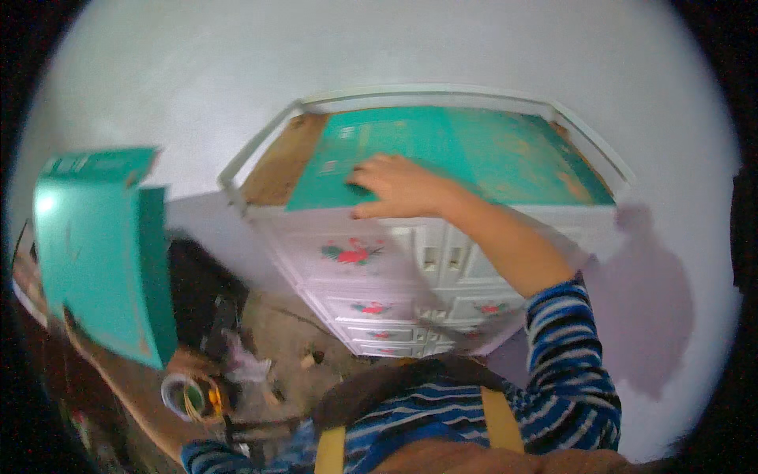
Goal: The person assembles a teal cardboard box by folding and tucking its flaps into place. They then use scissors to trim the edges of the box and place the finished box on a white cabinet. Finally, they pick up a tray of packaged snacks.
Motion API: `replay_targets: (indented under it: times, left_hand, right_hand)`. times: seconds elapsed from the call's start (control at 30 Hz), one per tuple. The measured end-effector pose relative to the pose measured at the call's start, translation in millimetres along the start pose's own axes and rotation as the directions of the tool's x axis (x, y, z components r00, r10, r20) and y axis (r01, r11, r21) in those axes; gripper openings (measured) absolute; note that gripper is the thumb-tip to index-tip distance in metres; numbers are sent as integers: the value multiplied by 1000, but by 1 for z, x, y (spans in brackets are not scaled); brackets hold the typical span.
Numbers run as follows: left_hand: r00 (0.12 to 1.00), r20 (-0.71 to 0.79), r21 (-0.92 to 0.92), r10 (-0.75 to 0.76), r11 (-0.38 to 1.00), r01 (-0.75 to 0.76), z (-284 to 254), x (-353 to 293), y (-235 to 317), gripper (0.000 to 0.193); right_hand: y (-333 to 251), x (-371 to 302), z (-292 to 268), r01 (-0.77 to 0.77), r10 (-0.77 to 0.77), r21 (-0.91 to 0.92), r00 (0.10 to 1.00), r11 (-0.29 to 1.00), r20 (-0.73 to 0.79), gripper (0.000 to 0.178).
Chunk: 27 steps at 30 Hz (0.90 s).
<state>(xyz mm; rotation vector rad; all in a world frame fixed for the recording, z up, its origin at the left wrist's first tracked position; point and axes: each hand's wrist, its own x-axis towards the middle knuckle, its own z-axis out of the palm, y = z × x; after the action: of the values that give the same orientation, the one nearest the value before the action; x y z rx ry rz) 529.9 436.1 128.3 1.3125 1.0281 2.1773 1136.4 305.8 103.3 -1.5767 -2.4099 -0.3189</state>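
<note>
A pale, plain wall (474, 43) fills the far side, with a broad soft shadow (654, 308) cast on it at the right. To the left stands a dark bulky thing (197, 286), too dim to tell. Nearer, on the brownish floor (288, 322), lies a crumpled pale sheet (248, 368) — beside it, nearer still, a round pale-rimmed container (168, 395) with yellow inside.

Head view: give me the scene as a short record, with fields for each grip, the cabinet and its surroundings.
Left grip: holds a glossy green folded cardboard-like piece low down; fingers mostly hidden
Right grip: at the flat green sheet's front part, thumb and fingers apart; contact unclear
Cabinet: white, panelled front with pink flamingo pictures
Cabinet top: brown strip left of the sheet; low white rail around back and sides
Lower left: round white-rimmed object, kind unclear
</note>
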Motion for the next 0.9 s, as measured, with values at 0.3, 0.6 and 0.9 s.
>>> replay_targets:
  times: [0.3, 0.6, 0.9]
  left_hand:
    - [999, -38, 39, -28, 999, 29, 19, -22, -67, 54]
    - [998, -42, 44, -36, 998, 38, 2, -22, -90, 54]
    - [997, -56, 2, -44, 999, 44, -24, -21, -102, 55]
  right_hand:
    - [-19, 8, 26, 111, -191, -307, 951, 945, -243, 23]
    - [-20, 24, 42, 97, -199, -295, 919, 951, -339, 27]
    - [-6, 18, 4, 27, -28, -29, 998, 999, -52, 54]
